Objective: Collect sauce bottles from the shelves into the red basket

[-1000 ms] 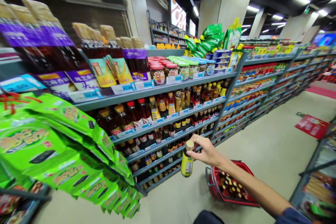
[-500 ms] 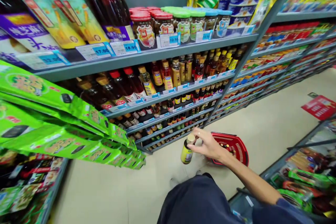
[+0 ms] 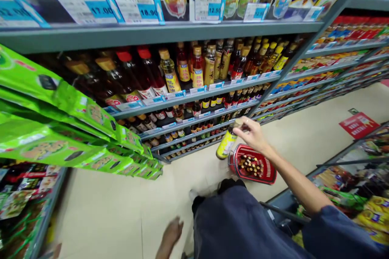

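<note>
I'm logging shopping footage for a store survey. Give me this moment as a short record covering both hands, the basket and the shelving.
right hand: right hand grips a yellow-labelled bottle by its top, tilted, above the basket's rim
left hand: left hand, blurred, low beside the body, nothing visible in it
basket: red shopping basket on the floor, bottles inside
shelving: grey shelves of bottles and jars with blue-marked price tags
</note>
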### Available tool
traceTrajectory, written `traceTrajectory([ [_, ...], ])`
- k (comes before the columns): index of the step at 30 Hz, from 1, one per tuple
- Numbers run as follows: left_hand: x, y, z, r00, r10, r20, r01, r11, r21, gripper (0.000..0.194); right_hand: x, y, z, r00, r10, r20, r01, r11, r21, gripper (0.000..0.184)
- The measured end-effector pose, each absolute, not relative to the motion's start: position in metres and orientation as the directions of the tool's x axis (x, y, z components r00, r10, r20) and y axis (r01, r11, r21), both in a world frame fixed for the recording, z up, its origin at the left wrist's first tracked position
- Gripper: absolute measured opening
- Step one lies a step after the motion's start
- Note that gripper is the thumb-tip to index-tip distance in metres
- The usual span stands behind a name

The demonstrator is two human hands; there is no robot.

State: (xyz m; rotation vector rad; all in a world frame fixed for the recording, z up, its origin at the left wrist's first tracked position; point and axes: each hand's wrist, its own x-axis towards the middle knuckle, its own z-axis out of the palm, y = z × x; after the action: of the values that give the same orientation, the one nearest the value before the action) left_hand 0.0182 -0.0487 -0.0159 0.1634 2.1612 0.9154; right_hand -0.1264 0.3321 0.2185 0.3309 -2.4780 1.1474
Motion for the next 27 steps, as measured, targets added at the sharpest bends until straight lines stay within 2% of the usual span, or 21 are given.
traceTrajectory([
  [4,-0.023,0.001,-0.019,-0.792,0.318,-0.521,-0.315,0.518,0.795,0.05,-0.15,0.358,0.222,-0.885,-0.058,0.462,-0.405,0.587,-0.701,0.022],
  [7,-0.055,0.065,0.006,-0.875,0.284,-0.392,-0.302,0.312,0.901,0.061,-0.164,0.379,0.221,-0.886,-0.067,0.459,-0.421,0.533,-0.734,0.024],
  [10,-0.064,0.134,0.044,-0.926,0.252,-0.282,-0.268,0.089,0.959,0.059,-0.173,0.402,0.216,-0.894,-0.109,0.434,-0.433,0.46,-0.775,0.028],
  [13,-0.06,0.193,0.071,-0.963,0.146,-0.228,-0.256,-0.22,0.941,0.059,-0.174,0.425,0.21,-0.89,-0.158,0.427,-0.454,0.392,-0.8,0.027],
  [16,-0.052,0.235,0.077,-0.969,0.04,-0.244,-0.24,-0.386,0.891,0.061,-0.165,0.445,0.206,-0.88,-0.216,0.423,-0.475,0.399,-0.784,0.023],
  [20,-0.035,0.271,0.063,-0.984,-0.025,-0.176,-0.152,-0.4,0.904,0.063,-0.136,0.468,0.193,-0.821,-0.317,0.475,-0.571,0.445,-0.69,0.017],
  [24,-0.009,0.289,0.044,-0.985,0.041,-0.165,-0.17,-0.208,0.963,0.067,-0.093,0.485,0.157,-0.794,-0.363,0.488,-0.608,0.429,-0.669,0.008],
  [27,0.01,0.291,0.026,-0.97,0.124,-0.211,-0.221,-0.076,0.972,0.07,-0.059,0.492,0.119,-0.804,-0.392,0.447,-0.592,0.455,-0.665,0.013],
])
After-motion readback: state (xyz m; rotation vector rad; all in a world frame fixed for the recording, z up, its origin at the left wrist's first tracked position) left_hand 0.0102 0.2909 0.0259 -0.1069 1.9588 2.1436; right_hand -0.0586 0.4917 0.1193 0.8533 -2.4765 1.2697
